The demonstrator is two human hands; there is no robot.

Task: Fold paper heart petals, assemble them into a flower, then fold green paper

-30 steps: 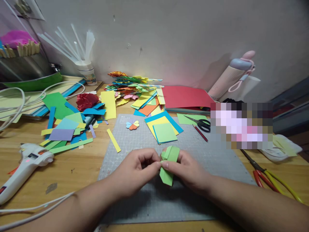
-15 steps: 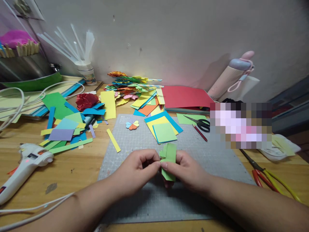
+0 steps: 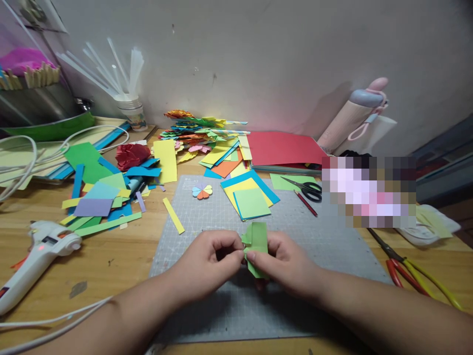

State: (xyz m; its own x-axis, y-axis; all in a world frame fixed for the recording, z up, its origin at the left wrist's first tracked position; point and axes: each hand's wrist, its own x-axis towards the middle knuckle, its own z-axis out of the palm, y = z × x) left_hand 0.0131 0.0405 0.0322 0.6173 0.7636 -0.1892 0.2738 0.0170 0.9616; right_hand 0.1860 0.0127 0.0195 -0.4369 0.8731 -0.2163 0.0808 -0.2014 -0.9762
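A green piece of paper (image 3: 259,241), folded and with a cut or torn-looking left edge, is held upright above the grey cutting mat (image 3: 192,315). My right hand (image 3: 286,264) grips it, thumb across its front and fingers behind. At its left edge my left hand (image 3: 218,259) pinches with thumb and forefinger; the spot between those fingertips is mostly hidden. Just beyond my hands lies a stack of light green, blue and yellow paper squares (image 3: 253,203). A small multicoloured paper flower (image 3: 202,191) rests on the mat's far left part.
Left are a white glue gun (image 3: 40,261) with a cable and a heap of paper scraps (image 3: 99,197). Black scissors (image 3: 308,189) and a red pencil (image 3: 306,203) lie back right. Pliers (image 3: 402,261) with red and yellow handles sit right. Red paper (image 3: 286,148) is behind.
The green paper has shifted very slightly left and turned a little in my fingers. Both hands stay in nearly the same place, and the rest of the table looks the same.
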